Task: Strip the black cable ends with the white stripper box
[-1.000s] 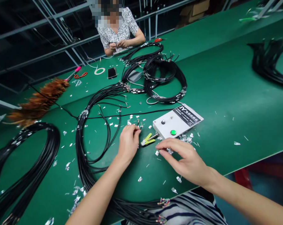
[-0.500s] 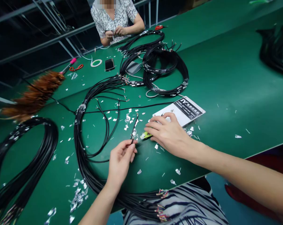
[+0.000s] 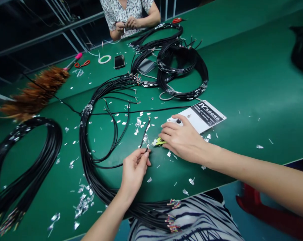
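My left hand (image 3: pixel 136 164) is closed in a pinch on a black cable (image 3: pixel 146 149) near its stripped end. Thin pale strands stick out from that end, beside the tip of a small yellow-green clip (image 3: pixel 159 142). My right hand (image 3: pixel 181 139) has its fingers closed around the clip, covering much of it. Under and behind this hand sits a flat white device (image 3: pixel 205 125) with a black printed label and a dark knob. Another loose cable end (image 3: pixel 145 132) lies just beyond my left fingertips.
A bundle of black cables (image 3: pixel 83 147) curves around my left side to the table edge. Coiled cables (image 3: pixel 204 72) lie farther back, near a phone (image 3: pixel 119 62), tape roll (image 3: pixel 104 59) and red scissors (image 3: pixel 82 63). Foil scraps (image 3: pixel 83 206) litter the green table. A co-worker's hands (image 3: pixel 127 25) are opposite.
The view has shifted slightly. My left hand has brought the cable end closer to the clip, and pale strands now show at its tip. My right hand stays at the clip.
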Tool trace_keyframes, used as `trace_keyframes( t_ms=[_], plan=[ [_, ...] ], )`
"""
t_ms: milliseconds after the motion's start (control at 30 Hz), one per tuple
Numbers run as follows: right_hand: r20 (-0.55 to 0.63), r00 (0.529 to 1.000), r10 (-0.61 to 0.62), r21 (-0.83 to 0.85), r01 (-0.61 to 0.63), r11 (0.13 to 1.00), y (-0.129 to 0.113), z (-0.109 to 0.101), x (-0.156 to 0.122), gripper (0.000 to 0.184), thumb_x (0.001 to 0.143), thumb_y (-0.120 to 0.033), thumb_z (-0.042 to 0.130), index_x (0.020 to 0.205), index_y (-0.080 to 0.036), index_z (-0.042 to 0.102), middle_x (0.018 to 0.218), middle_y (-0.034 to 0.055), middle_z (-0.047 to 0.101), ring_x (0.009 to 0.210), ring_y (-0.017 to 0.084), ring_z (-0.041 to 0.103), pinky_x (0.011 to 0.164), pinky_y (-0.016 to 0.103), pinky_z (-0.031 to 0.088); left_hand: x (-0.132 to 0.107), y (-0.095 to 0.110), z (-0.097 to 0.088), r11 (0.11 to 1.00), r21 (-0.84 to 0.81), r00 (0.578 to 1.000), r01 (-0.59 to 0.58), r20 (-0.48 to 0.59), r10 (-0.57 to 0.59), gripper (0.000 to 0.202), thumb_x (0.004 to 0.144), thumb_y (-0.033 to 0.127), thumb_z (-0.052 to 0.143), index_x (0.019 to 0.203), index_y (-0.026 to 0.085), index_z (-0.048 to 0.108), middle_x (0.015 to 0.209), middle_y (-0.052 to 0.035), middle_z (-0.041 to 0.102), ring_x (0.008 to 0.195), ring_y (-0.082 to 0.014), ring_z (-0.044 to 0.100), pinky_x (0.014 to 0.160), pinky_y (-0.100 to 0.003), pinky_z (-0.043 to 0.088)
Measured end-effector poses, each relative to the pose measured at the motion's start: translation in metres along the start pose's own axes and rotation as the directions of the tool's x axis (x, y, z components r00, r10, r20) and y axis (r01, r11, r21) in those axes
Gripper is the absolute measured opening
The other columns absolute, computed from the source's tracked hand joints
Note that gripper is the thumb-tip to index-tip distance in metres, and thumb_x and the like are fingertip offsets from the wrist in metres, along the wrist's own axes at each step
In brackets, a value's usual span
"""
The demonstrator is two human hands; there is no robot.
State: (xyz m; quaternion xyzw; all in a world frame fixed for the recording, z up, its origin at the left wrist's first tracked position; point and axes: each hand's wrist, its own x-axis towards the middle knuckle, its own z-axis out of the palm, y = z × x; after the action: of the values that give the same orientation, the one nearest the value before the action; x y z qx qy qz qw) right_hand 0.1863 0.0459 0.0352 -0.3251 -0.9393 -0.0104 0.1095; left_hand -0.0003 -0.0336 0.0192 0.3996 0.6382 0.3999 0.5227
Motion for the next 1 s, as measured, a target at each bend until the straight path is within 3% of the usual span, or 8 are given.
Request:
trace_keyframes(
  t_ms=[200,333,400,633,800,1000],
  plan=[
    [0.072,0.997,0.025,-0.111,-0.017,0.994,-0.001,0.008,-0.001,0.032,0.086,0.001,0.046,0.075,-0.023,0.063,0.074,0.0013,0.068,0.086,0.019,0.059,0.104,0.043,0.029,0.001,-0.002,0.001,1.0,0.011,1.0,0.005,0.0,-0.005,0.032,0.078,0.04,0.065,0.088,0.01,0.066,0.052,0.0028,0.055,0.038,-0.0058,0.038,0.037,-0.018,0.028],
    [0.115,0.993,0.024,0.016,-0.026,1.0,-0.001,0.002,0.0,0.007,0.084,-0.014,0.065,0.082,-0.019,0.068,0.082,0.0057,0.073,0.106,0.027,0.06,0.109,0.053,0.022,0.001,-0.004,0.001,1.0,0.022,1.0,-0.004,0.011,0.004,0.029,0.08,0.038,0.064,0.089,0.011,0.066,0.053,0.0026,0.056,0.039,-0.0056,0.038,0.038,-0.018,0.027],
    [0.156,0.988,0.001,0.096,-0.016,0.995,0.003,-0.004,0.001,0.01,0.082,-0.024,0.071,0.09,-0.017,0.07,0.091,0.0092,0.075,0.112,0.031,0.058,0.108,0.059,0.019,-0.001,-0.004,0.0,1.0,0.026,1.0,-0.008,0.02,0.007,0.029,0.08,0.038,0.064,0.088,0.011,0.066,0.054,0.0025,0.056,0.039,-0.0055,0.038,0.039,-0.018,0.028],
    [0.299,0.954,-0.033,0.204,-0.03,0.978,0.019,-0.016,0.019,0.009,0.079,-0.014,0.075,0.086,-0.02,0.074,0.085,0.0046,0.076,0.1,0.025,0.064,0.107,0.056,0.018,-0.003,-0.003,0.0,1.0,0.023,1.0,-0.007,0.015,0.006,0.03,0.078,0.04,0.065,0.087,0.011,0.066,0.052,0.0027,0.055,0.038,-0.0057,0.038,0.038,-0.018,0.027],
    [0.259,0.965,0.031,0.157,-0.074,0.985,0.02,-0.012,0.032,0.025,0.074,-0.019,0.082,0.097,-0.019,0.072,0.088,0.0051,0.075,0.097,0.024,0.064,0.105,0.05,0.019,0.001,0.002,0.001,1.0,0.021,1.0,-0.01,-0.013,0.01,0.031,0.076,0.043,0.067,0.083,0.012,0.066,0.051,0.0031,0.054,0.037,-0.0057,0.037,0.037,-0.018,0.027],
    [0.208,0.977,0.053,0.088,-0.073,0.993,0.013,-0.004,0.033,0.009,0.075,-0.014,0.077,0.081,-0.017,0.071,0.084,0.0045,0.073,0.093,0.024,0.062,0.1,0.044,0.02,0.01,0.004,-0.002,0.998,0.058,1.0,-0.024,-0.004,0.024,0.028,0.077,0.041,0.065,0.08,0.013,0.064,0.05,0.0036,0.054,0.037,-0.006,0.037,0.037,-0.019,0.026]
  ],
)
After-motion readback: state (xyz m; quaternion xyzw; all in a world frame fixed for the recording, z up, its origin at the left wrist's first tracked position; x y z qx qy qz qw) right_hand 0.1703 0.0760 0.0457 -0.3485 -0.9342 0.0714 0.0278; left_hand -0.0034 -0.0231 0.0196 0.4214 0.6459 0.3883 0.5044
